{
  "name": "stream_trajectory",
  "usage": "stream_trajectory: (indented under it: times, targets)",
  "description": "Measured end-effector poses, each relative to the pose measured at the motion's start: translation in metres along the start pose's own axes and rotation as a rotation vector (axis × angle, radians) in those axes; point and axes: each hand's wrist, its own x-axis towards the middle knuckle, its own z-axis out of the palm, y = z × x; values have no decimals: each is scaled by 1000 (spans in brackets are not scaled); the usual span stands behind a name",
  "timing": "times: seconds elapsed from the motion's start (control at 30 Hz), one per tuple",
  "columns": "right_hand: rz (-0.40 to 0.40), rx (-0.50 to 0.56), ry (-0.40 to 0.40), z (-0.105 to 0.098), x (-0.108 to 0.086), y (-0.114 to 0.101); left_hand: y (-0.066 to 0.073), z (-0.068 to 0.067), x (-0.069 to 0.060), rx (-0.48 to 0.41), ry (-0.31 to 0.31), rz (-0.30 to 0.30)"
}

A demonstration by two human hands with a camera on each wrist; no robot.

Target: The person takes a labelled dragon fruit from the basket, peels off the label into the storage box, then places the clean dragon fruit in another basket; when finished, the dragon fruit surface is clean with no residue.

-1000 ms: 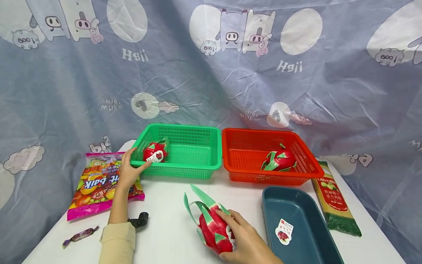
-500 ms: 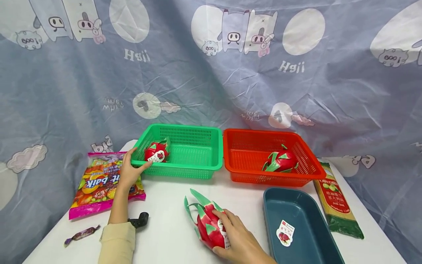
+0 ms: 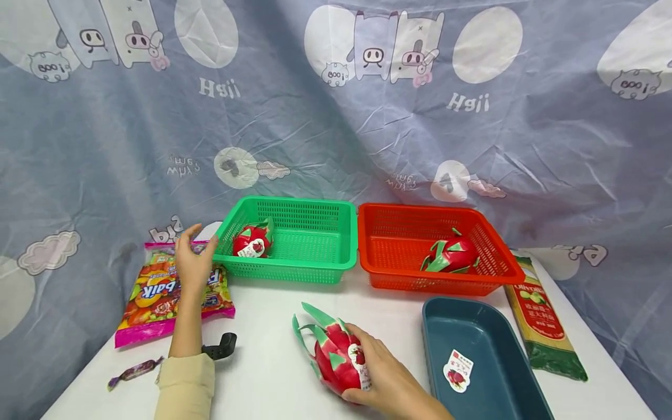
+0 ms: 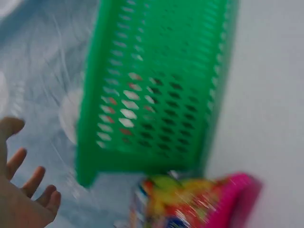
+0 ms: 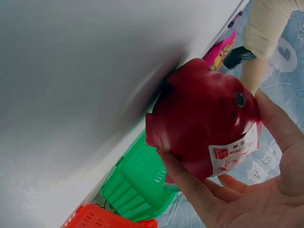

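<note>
My right hand (image 3: pixel 385 373) grips a red dragon fruit (image 3: pixel 336 364) with green leaf tips at the front middle of the table. In the right wrist view, its thumb and fingers lie on opposite sides of the fruit (image 5: pixel 204 118), which bears a white label. My left hand (image 3: pixel 193 259) is apart from the left end of the green basket (image 3: pixel 294 271), over the candy bag (image 3: pixel 157 291). Its fingers spread loosely around nothing, as the blurred left wrist view also shows (image 4: pixel 28 194). A second dragon fruit (image 3: pixel 247 238) lies in the green basket, a third (image 3: pixel 457 254) in the red basket (image 3: pixel 388 280).
A dark blue tray (image 3: pixel 472 350) with a dragon fruit sticker (image 3: pixel 458 370) stands at the right. Beyond it lies a pasta packet (image 3: pixel 546 321). A wrapped candy (image 3: pixel 135 371) is at the front left. A patterned cloth (image 3: pixel 336 134) hangs behind the table.
My left hand has let go of the green basket's rim and moved slightly left and up. My right hand keeps hold of the dragon fruit, its fingers shifted to the fruit's right side.
</note>
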Motion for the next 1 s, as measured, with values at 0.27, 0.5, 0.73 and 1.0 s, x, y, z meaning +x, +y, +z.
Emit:
stream_trajectory:
  times: [0.27, 0.5, 0.73, 1.0]
  targets:
    - [-99, -63, 93, 0, -2, -1, 62, 36, -47, -422, -731, 361]
    - [-170, -123, 121, -5, -3, 1, 42, 71, -107, -150, -1372, 438]
    - [-211, -115, 95, -5, -3, 4, 33, 81, -123, 22, -1554, 420]
    - [-207, -88, 87, -5, -4, 8, 29, 84, -120, -101, -1606, 370]
